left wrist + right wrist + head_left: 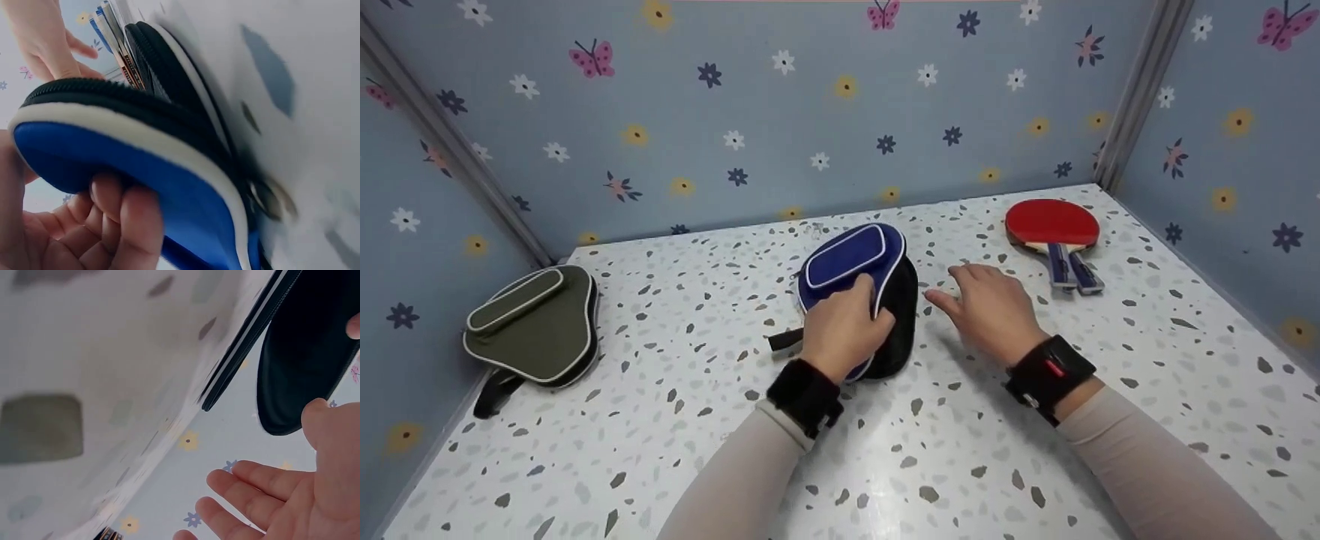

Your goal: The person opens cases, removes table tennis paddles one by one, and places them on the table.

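Observation:
A blue table tennis bat case (840, 259) with white piping lies in the middle of the table, its zip undone. My left hand (846, 326) grips the case's blue upper side and holds it lifted, so the black inside shows along the right. In the left wrist view, curled fingers (138, 219) hold this raised blue cover (191, 197). Just right of the case, apart from it in the head view, is my right hand (994, 311), fingers extended and holding nothing. The right wrist view shows the dark lining (301, 365) beyond that hand.
Two table tennis bats, the upper one a red bat (1051, 221), lie overlapped at the back right, handles towards me. An olive bat case (544, 330) with a black strap lies at the left edge. Patterned walls (780, 112) border the speckled table (697, 450) at the back and sides.

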Available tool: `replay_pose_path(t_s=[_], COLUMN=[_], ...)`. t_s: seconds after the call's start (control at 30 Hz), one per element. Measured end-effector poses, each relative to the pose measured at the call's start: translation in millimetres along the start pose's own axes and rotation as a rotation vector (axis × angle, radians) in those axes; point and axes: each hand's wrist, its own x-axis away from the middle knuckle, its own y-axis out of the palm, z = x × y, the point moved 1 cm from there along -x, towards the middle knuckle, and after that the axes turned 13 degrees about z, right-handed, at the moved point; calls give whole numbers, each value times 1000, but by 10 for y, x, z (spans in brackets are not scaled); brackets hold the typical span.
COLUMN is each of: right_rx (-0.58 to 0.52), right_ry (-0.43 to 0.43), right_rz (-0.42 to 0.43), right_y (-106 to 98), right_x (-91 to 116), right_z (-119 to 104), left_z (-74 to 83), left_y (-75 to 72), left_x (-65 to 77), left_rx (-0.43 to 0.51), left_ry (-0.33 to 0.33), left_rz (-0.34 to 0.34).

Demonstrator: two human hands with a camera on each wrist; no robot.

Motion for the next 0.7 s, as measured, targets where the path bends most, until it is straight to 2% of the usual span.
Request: replay_pose_path(t_s=[0.17, 0.4, 0.7], right_rx=[14, 36, 47], right_ry=[-10, 4, -13], right_rz=[9, -25, -16], right_y=[-2, -6, -12], right_x=[4, 7, 20], right_z=[-9, -21, -22], left_z=[73, 103, 141], left_y=[65, 125, 175], left_x=[-16, -19, 15], left_rx=[-39, -63, -121], left_ry=[8, 10, 59], left_rz=[-29, -67, -120])
